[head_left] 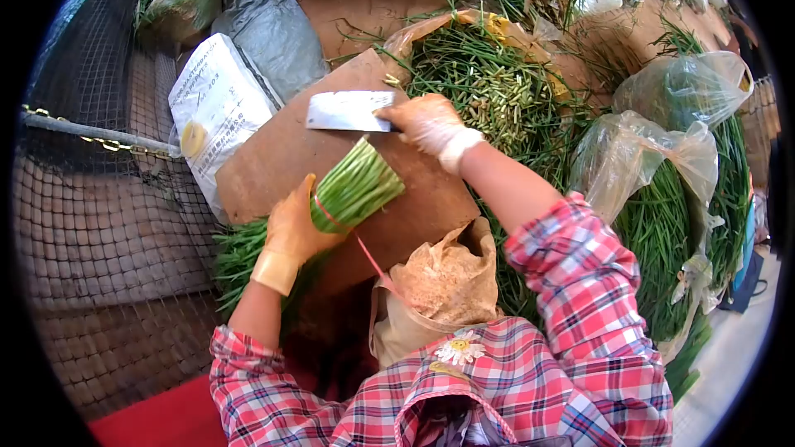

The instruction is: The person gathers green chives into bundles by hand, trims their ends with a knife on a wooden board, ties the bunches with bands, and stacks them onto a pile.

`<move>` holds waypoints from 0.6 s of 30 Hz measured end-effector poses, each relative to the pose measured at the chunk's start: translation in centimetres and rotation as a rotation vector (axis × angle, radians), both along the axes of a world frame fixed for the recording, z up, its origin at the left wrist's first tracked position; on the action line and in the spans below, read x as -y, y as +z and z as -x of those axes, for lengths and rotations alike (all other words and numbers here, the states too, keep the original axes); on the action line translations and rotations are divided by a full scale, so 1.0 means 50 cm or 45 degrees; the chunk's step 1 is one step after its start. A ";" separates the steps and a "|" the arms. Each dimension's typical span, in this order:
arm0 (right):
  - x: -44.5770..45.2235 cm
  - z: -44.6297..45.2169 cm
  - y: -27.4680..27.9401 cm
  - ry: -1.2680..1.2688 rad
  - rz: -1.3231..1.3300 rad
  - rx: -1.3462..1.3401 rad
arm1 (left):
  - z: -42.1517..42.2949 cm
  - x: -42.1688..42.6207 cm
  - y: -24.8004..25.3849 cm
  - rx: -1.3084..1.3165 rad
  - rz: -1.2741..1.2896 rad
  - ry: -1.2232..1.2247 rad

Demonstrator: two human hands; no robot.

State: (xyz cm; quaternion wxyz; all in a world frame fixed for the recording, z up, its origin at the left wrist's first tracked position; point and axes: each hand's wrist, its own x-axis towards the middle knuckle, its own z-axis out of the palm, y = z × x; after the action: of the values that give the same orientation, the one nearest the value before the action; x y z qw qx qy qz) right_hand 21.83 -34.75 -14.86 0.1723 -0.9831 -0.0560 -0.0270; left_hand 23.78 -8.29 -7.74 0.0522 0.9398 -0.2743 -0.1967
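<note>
My left hand [296, 219], in an orange glove, is wrapped round a bundle of green stalks [360, 185] tied with a pink band. The cut ends point up and right over a brown board [281, 153]; the leafy part [240, 265] hangs down behind my wrist. In my right hand [431, 122], gloved with a clear cover over it, is a cleaver [351, 110]. Its wide metal blade points left, just above the bundle and apart from it. The cleaver's handle is mostly hidden by my fingers.
Trimmed stalk ends and loose greens [497, 87] fill an open sack on the right. Bagged greens [662, 207] stand farther right. A printed white sack [219, 95] and a grey bag [277, 33] lie on the left by a net [108, 240]. A beige cloth bag [447, 281] sits before me.
</note>
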 end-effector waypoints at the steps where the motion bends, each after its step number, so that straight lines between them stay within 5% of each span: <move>1: -0.016 -0.023 -0.021 0.061 -0.019 0.017 | 0.007 -0.010 0.012 -0.005 -0.003 -0.003; 3: -0.038 -0.042 -0.012 0.061 -0.008 -0.028 | 0.015 -0.033 0.037 -0.070 0.063 0.012; 6: -0.045 -0.002 0.017 -0.412 -0.893 0.185 | 0.023 -0.074 0.044 -0.009 0.235 -0.005; 7: -0.038 0.042 0.095 -0.453 -0.971 -0.107 | 0.026 -0.078 0.046 0.001 0.318 0.009; 9: -0.081 0.121 0.126 -0.330 -1.095 -0.040 | 0.038 -0.056 0.064 -0.082 0.364 0.053; 11: -0.111 0.171 0.119 -0.230 -0.641 0.252 | 0.050 -0.033 0.077 -0.167 0.404 0.052; 16: -0.084 0.289 0.167 -0.267 -0.424 0.269 | 0.117 0.003 0.123 -0.293 0.386 -0.114; 18: -0.073 0.344 0.197 -0.502 -1.700 0.136 | 0.149 0.011 0.139 -0.317 0.390 -0.196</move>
State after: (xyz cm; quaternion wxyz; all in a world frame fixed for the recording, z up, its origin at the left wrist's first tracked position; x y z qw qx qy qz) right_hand 4.61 -31.12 -5.02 0.7287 -0.6559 0.1436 -0.1348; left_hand 16.34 -8.82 -0.77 0.2127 0.8656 -0.3635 -0.2708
